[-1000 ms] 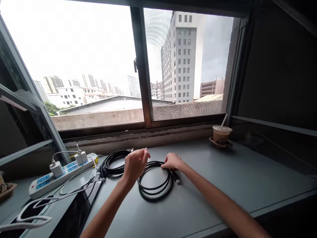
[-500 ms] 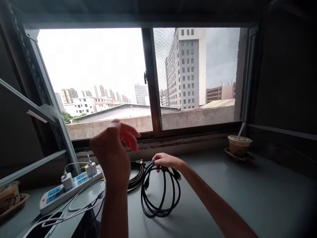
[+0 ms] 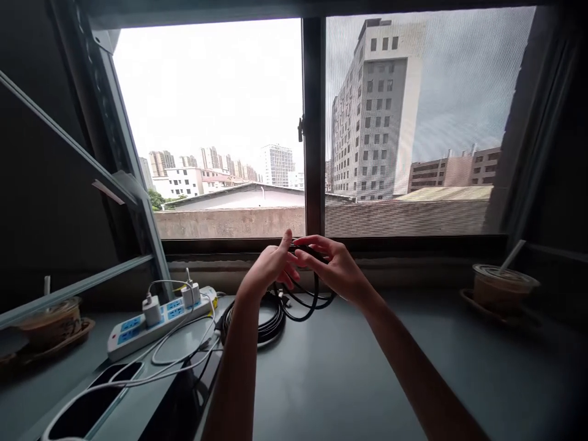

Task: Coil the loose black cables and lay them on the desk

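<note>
Two bare hands meet at the centre of the head view, raised above a grey-blue tabletop (image 3: 340,367). Right hand (image 3: 344,275): partly curled, its thumb and forefinger bent round the upper part of a loose coil of black cable (image 3: 316,288). Left hand (image 3: 266,269): half open, thumb pointing up and the other fingers bent towards the same coil; whether it grips the cable or only touches it, I cannot tell. The fingertips of both hands nearly meet, and the coil's loops hang below them, in front of the window.

Two black coils in all: the one in hand, and a second coil (image 3: 272,331) lying on the tabletop just beside it, partly hidden by the left forearm.

On the left, one white power strip (image 3: 138,343) carries two white plugs, one nearer (image 3: 152,311) and one farther (image 3: 190,295). White cords (image 3: 133,383) trail from there across one dark-screened phone (image 3: 92,401).

Two lidded drink cups, each with one straw, stand well apart: one at far left (image 3: 50,327), one at far right (image 3: 500,294).

One window (image 3: 315,153), two panes, shows buildings outside.
</note>
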Demonstrator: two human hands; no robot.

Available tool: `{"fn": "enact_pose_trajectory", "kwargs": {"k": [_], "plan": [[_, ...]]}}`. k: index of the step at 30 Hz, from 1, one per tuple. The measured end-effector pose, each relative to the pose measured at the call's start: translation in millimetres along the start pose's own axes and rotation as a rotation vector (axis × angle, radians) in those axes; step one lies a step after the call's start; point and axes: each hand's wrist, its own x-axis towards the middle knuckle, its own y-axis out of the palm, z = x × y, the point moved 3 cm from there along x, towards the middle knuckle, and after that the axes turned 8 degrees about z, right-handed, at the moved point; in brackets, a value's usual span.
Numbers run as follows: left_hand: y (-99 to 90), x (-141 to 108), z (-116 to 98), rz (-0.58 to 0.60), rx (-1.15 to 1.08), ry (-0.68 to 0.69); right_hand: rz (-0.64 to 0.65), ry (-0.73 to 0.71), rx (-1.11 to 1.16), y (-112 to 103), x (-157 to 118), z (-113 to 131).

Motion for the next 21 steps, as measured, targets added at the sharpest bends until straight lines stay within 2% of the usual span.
{"fn": "enact_pose_trajectory", "kwargs": {"k": [3,7,9,14,18,21], "plan": [[6.9,5.6,-6.4,-0.050,-0.183,0.155,0.050,0.024,0.093,-2.4,-5.6,7.6],[15.5,-4.0,-20.0,-0.062,-0.348,0.299,0.166,-0.023,0.242,-7.1,-14.1,17.4],[20.4,-13.3,-26.3,-0.028,-0.344,0.336,0.207,0.020,0.296,-8.7,-18.4,19.4],[31.3,-38.2,-38.5,0.029,-0.253,0.412,0.173,0.148,0.314,-12.9,-27.4,25.2],[34.1,-53.3,-47.5,0.051,-0.211,0.506,0.201,0.134,0.285,-17.1,-32.9,34.3],[31.4,-59.2,-51.3,0.069,-0.127,0.546,0.231,0.054,0.258,-22.0,-36.4,43.5]]}}
